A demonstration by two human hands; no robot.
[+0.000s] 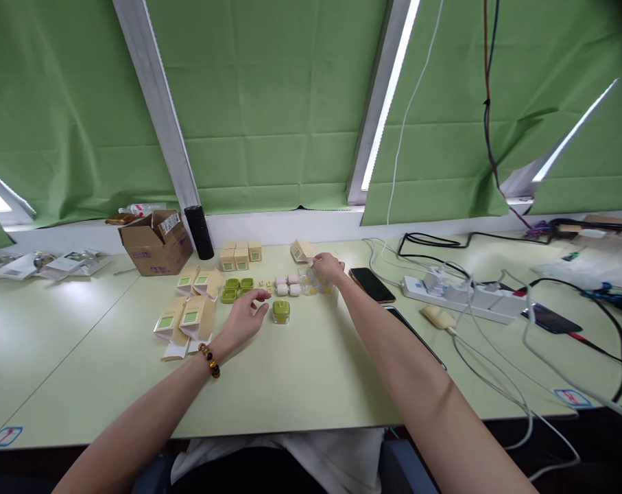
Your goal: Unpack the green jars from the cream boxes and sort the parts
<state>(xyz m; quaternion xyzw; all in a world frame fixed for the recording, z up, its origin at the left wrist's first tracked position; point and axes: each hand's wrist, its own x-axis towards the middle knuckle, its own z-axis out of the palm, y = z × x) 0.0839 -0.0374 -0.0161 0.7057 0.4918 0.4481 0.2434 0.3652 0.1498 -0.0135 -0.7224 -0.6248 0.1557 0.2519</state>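
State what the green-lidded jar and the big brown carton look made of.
Green-lidded jar: lid likely glossy plastic, judging by its sheen; the see-through body could be plastic or glass.
Brown carton: most likely cardboard with a matte finish, going by its stiff folded flaps.

Your left hand (245, 318), loosely curled, just beside green-lidded jar (281, 313); cartons (197, 317) left of it. Your right hand (329, 266) by clear containers (307, 284), phone (372, 285) to its right.

We seem to be in an office-like workroom: our long worktop (300, 384) carries grouped small cartons (241, 256), phones (372, 284) and a loaded power strip (462, 306), below green window coverings (274, 103).
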